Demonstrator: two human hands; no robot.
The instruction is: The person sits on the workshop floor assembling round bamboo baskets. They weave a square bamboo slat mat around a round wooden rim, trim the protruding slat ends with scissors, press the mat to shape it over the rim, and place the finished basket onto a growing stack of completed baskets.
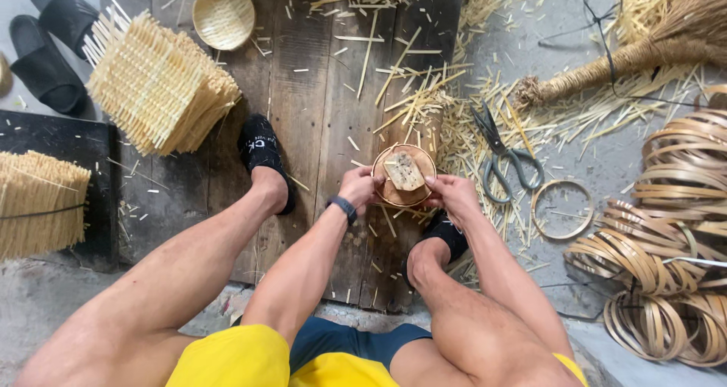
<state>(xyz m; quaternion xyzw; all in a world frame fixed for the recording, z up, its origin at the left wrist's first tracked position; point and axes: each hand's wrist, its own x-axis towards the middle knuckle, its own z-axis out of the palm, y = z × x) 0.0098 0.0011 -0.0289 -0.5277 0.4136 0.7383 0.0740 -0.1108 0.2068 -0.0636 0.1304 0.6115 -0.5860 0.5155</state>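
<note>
Both hands close on a round bamboo hoop (404, 176) with a small woven square (405, 171) inside it: the left hand (359, 187) grips its left rim, the right hand (448, 195) its right rim, above the wooden boards (318, 92). Grey scissors (501, 158) and a loose ring (562, 210) lie just right among bamboo splinters (424, 99). Stacked woven mats (155, 84) and a small basket (223, 14) sit well left; coiled strips (670, 235) crowd the right.

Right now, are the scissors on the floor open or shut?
Open. The scissors lie on the floor with their blades spread apart in a narrow V, right of the right hand.
</note>
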